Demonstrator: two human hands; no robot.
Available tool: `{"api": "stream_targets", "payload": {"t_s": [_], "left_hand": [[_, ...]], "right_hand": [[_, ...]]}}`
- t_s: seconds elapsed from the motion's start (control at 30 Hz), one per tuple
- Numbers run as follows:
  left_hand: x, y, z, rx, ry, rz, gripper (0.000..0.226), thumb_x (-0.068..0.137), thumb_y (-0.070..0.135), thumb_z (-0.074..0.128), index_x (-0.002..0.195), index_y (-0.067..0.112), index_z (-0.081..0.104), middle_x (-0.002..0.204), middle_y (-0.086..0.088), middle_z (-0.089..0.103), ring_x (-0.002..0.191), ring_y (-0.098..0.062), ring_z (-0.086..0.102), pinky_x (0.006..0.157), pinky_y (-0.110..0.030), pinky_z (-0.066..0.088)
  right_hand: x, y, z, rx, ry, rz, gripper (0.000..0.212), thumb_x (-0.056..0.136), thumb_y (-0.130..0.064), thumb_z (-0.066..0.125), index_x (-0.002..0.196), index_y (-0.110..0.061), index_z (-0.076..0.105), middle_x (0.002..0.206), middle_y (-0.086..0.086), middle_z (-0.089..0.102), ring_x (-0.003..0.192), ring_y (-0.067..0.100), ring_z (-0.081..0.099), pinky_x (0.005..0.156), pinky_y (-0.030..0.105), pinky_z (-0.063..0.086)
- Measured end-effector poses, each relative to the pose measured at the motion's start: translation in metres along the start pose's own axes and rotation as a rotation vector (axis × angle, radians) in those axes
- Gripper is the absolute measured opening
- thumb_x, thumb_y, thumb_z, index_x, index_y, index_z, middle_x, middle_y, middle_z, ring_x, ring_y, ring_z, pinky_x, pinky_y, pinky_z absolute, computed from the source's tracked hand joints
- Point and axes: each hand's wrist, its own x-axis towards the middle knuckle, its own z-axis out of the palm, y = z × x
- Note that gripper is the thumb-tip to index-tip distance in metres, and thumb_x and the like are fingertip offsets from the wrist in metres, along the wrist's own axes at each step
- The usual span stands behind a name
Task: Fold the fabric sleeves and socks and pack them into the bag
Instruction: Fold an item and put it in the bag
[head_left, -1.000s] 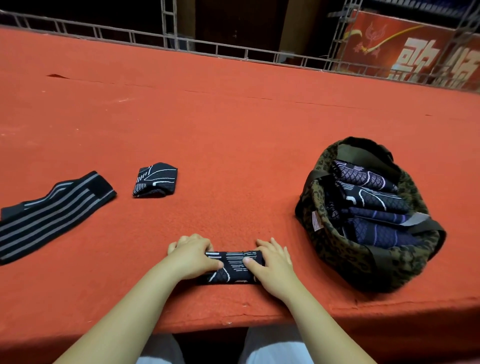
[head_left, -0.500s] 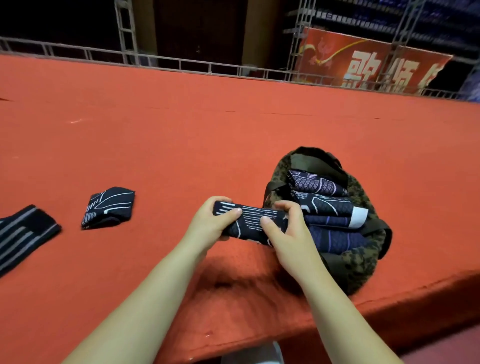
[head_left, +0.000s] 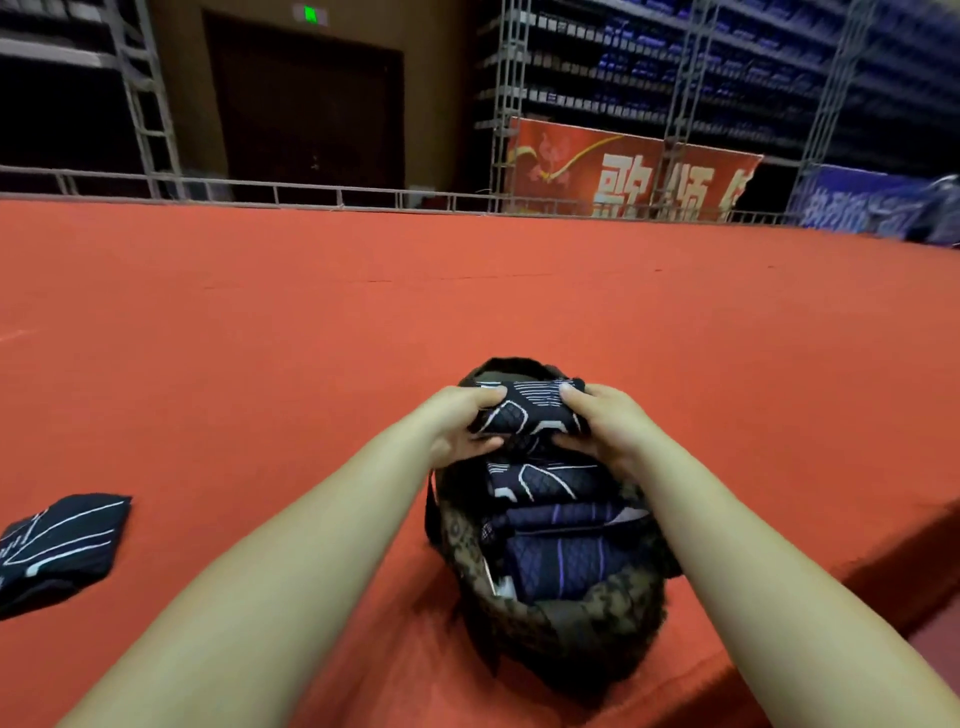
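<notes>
A folded black sleeve with white lines (head_left: 527, 410) is held over the far end of the open camouflage bag (head_left: 571, 623). My left hand (head_left: 457, 423) grips its left end and my right hand (head_left: 602, 423) grips its right end, fingers curled over the top and thumbs beneath. Inside the bag lie several folded dark sleeves (head_left: 550, 519) stacked side by side. Another folded black sleeve (head_left: 57, 545) lies on the red surface at the left edge of the view.
The red carpeted platform (head_left: 467, 291) stretches far ahead to a metal railing (head_left: 337, 200). Its near edge drops off at the lower right beside the bag. A red banner (head_left: 623, 182) and scaffolding stand behind.
Both hands lifted the folded sleeve off the platform's near edge and carried it right, over the bag's far end. The striped piece at the left has left the view.
</notes>
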Motion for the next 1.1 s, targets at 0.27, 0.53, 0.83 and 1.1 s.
{"api": "stream_targets", "payload": {"t_s": [0.27, 0.53, 0.83, 1.1], "left_hand": [[0.052, 0.031, 0.014, 0.434, 0.130, 0.072, 0.012, 0.092, 0.021, 0.057, 0.100, 0.012, 0.056, 0.086, -0.006, 0.062, 0.068, -0.019, 0.062, 0.045, -0.021, 0.045], [0.077, 0.011, 0.014, 1.000, 0.377, 0.348, 0.029, 0.086, 0.036, 0.061, 0.097, 0.010, 0.064, 0.099, -0.006, 0.066, 0.095, -0.026, 0.061, 0.073, -0.030, 0.042], [0.081, 0.012, 0.000, 0.909, 0.380, 0.344, 0.022, 0.085, 0.036, 0.060, 0.076, 0.016, 0.057, 0.077, -0.001, 0.061, 0.081, -0.024, 0.061, 0.066, -0.028, 0.041], [0.096, 0.036, -0.018, 1.017, 0.475, 0.588, 0.047, 0.075, 0.047, 0.070, 0.115, 0.024, 0.061, 0.119, -0.001, 0.060, 0.111, -0.019, 0.056, 0.091, -0.031, 0.044]], "right_hand": [[0.053, -0.004, -0.011, -0.431, 0.160, -0.215, 0.020, 0.099, -0.022, 0.045, 0.091, -0.012, 0.061, 0.088, 0.003, 0.065, 0.082, 0.020, 0.059, 0.076, 0.032, 0.046], [0.051, 0.002, -0.016, -0.848, 0.196, -0.246, 0.052, 0.098, -0.034, 0.045, 0.141, -0.008, 0.033, 0.143, 0.014, 0.041, 0.131, 0.027, 0.040, 0.104, 0.033, 0.031], [0.033, 0.014, 0.002, -1.332, -0.155, -0.567, 0.034, 0.094, -0.034, 0.035, 0.097, -0.009, 0.059, 0.107, 0.001, 0.057, 0.108, 0.021, 0.048, 0.097, 0.041, 0.039], [0.032, 0.007, 0.005, -1.337, -0.319, -0.453, 0.058, 0.100, -0.045, 0.031, 0.149, -0.014, 0.027, 0.157, 0.002, 0.024, 0.144, 0.016, 0.017, 0.117, 0.030, 0.012]]}}
